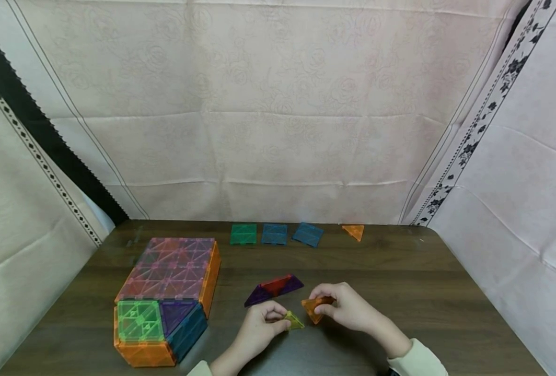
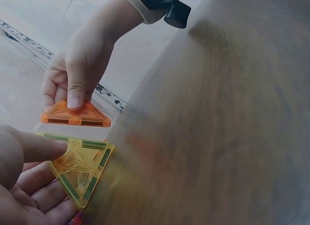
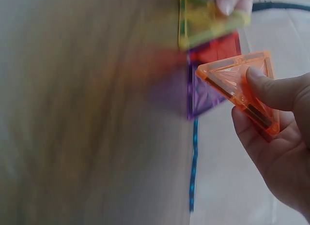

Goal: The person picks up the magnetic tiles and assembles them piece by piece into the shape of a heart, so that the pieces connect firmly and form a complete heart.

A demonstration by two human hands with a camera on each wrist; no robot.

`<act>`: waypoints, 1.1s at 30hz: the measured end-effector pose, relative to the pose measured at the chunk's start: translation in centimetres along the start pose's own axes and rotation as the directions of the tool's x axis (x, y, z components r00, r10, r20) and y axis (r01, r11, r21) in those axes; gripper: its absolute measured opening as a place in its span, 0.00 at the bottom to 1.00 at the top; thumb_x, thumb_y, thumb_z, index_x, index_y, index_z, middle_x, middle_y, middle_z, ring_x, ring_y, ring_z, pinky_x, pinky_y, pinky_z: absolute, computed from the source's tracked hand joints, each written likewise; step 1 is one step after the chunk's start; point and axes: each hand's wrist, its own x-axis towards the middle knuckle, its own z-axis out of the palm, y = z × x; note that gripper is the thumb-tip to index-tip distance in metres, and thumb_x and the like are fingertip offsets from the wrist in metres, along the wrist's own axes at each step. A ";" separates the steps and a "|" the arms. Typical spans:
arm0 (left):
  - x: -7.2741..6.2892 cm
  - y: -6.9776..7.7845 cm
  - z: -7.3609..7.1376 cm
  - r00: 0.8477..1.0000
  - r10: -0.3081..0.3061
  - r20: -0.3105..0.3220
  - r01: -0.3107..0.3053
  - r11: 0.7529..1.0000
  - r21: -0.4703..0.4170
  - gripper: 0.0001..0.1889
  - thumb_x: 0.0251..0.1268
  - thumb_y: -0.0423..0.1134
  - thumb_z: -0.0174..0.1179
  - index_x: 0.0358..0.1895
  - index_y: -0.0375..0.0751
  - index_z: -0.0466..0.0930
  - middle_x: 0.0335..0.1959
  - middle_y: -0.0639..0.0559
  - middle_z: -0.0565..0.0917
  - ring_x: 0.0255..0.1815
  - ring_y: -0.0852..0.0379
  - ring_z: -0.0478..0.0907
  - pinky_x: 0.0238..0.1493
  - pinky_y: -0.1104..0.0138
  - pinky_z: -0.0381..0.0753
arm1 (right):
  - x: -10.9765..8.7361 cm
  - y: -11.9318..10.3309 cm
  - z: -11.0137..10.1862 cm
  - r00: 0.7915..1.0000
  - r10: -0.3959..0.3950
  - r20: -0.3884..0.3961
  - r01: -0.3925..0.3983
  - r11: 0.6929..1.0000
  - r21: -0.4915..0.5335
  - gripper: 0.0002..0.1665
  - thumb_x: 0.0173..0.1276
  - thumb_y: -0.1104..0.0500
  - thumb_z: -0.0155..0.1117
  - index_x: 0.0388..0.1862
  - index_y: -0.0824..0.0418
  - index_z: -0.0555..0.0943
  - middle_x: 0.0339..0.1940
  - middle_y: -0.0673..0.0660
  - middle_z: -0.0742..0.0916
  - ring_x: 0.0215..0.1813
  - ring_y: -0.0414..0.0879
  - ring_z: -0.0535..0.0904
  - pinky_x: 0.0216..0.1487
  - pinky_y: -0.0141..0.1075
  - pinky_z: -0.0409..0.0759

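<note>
Between thumb and fingers, my left hand (image 1: 259, 328) pinches a yellow triangular magnetic tile (image 2: 82, 169), translucent with dark strips along its edges. My right hand (image 1: 350, 308) pinches an orange triangular magnetic tile (image 3: 247, 89) by one side. The two tiles face each other with a small gap in the head view. Just behind the hands, a red triangular tile (image 1: 275, 285) stands joined between purple triangular tiles (image 1: 258, 295) in a low strip. In the left wrist view the orange tile appears edge-on, beyond the yellow one.
To the left stands a box built of tiles, with a pinkish-purple top (image 1: 170, 266), a green square (image 1: 139, 319) and a blue side (image 1: 188, 331). Along the table's back edge lie a green tile (image 1: 243, 234), two blue tiles (image 1: 274, 234) and an orange triangle (image 1: 355, 231).
</note>
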 end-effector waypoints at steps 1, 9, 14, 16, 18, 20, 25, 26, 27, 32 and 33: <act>0.0 0.0 0.0 1.000 0.004 -0.001 -0.004 1.000 0.001 0.06 0.54 0.26 0.67 0.35 0.29 0.82 0.33 0.39 0.87 0.33 0.58 0.83 0.35 0.75 0.79 | 0.0 -0.3 0.3 1.000 -0.012 0.008 0.012 1.000 0.002 0.08 0.64 0.63 0.66 0.42 0.56 0.82 0.38 0.51 0.88 0.40 0.37 0.81 0.37 0.31 0.80; -0.1 -0.1 0.1 1.000 0.011 0.008 -0.011 1.000 -0.014 0.06 0.54 0.26 0.67 0.35 0.28 0.81 0.34 0.37 0.87 0.34 0.56 0.84 0.34 0.75 0.79 | 0.4 -1.2 1.8 0.998 -0.054 0.041 0.055 0.998 -0.007 0.07 0.64 0.66 0.66 0.39 0.56 0.81 0.37 0.50 0.88 0.39 0.35 0.82 0.37 0.29 0.80; -0.1 0.2 0.1 1.000 0.025 0.014 -0.025 1.000 -0.004 0.06 0.54 0.26 0.67 0.35 0.29 0.82 0.34 0.38 0.87 0.35 0.57 0.84 0.36 0.74 0.80 | 0.5 -1.0 2.0 0.998 -0.060 0.032 0.060 0.998 -0.002 0.09 0.63 0.68 0.66 0.38 0.55 0.81 0.36 0.49 0.88 0.38 0.34 0.82 0.36 0.29 0.81; -0.1 0.3 0.1 0.999 0.029 0.017 -0.029 1.000 -0.002 0.07 0.54 0.27 0.68 0.36 0.30 0.83 0.35 0.39 0.87 0.35 0.58 0.83 0.38 0.74 0.80 | 0.5 -1.0 2.1 0.997 -0.061 0.037 0.060 0.998 0.020 0.08 0.63 0.68 0.66 0.38 0.56 0.81 0.36 0.50 0.88 0.37 0.34 0.82 0.35 0.29 0.81; -0.1 0.4 0.1 0.999 0.029 0.023 -0.029 1.000 -0.003 0.07 0.55 0.29 0.68 0.36 0.31 0.83 0.35 0.41 0.87 0.36 0.59 0.83 0.39 0.74 0.80 | 0.5 -1.0 2.2 0.997 -0.065 0.045 0.063 0.997 0.044 0.08 0.63 0.68 0.66 0.38 0.56 0.81 0.35 0.50 0.88 0.36 0.34 0.82 0.34 0.29 0.81; -0.1 0.4 0.2 0.999 0.024 0.030 -0.024 1.000 -0.011 0.07 0.56 0.30 0.68 0.37 0.32 0.84 0.36 0.41 0.87 0.35 0.61 0.83 0.38 0.74 0.80 | 0.5 -1.0 2.3 0.995 -0.078 0.054 0.075 0.995 0.059 0.08 0.63 0.68 0.66 0.38 0.57 0.81 0.35 0.50 0.88 0.36 0.34 0.82 0.33 0.29 0.81; -0.1 0.1 0.3 0.999 0.029 0.035 -0.028 0.999 -0.027 0.05 0.58 0.31 0.67 0.36 0.32 0.84 0.35 0.41 0.87 0.33 0.63 0.83 0.36 0.74 0.80 | 0.7 -0.6 1.9 0.987 -0.134 0.087 0.130 0.990 0.047 0.08 0.64 0.58 0.69 0.41 0.57 0.82 0.36 0.49 0.88 0.36 0.32 0.81 0.35 0.29 0.81; -0.1 0.0 0.3 0.999 0.032 0.034 -0.031 0.999 -0.027 0.05 0.58 0.30 0.67 0.36 0.32 0.84 0.34 0.41 0.87 0.32 0.64 0.83 0.35 0.74 0.80 | 0.8 -0.4 1.6 0.986 -0.140 0.096 0.135 0.989 0.057 0.10 0.64 0.56 0.69 0.42 0.58 0.82 0.36 0.50 0.88 0.37 0.33 0.81 0.37 0.30 0.81; -0.2 0.0 0.4 0.999 0.035 0.033 -0.035 0.999 -0.029 0.05 0.58 0.30 0.67 0.36 0.32 0.84 0.34 0.40 0.87 0.32 0.64 0.83 0.35 0.74 0.80 | 0.9 -0.2 1.2 0.985 -0.141 0.100 0.135 0.989 0.065 0.12 0.64 0.55 0.69 0.43 0.59 0.82 0.37 0.51 0.88 0.37 0.34 0.81 0.39 0.32 0.81; -0.2 0.2 0.5 0.999 0.034 0.024 -0.034 0.999 -0.035 0.05 0.56 0.29 0.68 0.35 0.31 0.84 0.34 0.40 0.87 0.31 0.65 0.83 0.34 0.75 0.80 | 1.5 1.8 -1.7 0.998 -0.067 -0.005 0.067 0.996 0.058 0.16 0.65 0.54 0.68 0.46 0.63 0.81 0.39 0.54 0.87 0.40 0.39 0.82 0.44 0.36 0.81; -0.2 0.2 0.6 0.999 0.032 0.024 -0.031 0.999 -0.034 0.05 0.56 0.29 0.68 0.35 0.32 0.84 0.34 0.40 0.87 0.31 0.65 0.83 0.33 0.75 0.80 | 1.7 2.4 -2.4 0.998 -0.036 -0.052 0.038 0.999 0.035 0.16 0.65 0.54 0.68 0.46 0.63 0.82 0.39 0.55 0.87 0.41 0.40 0.82 0.44 0.36 0.81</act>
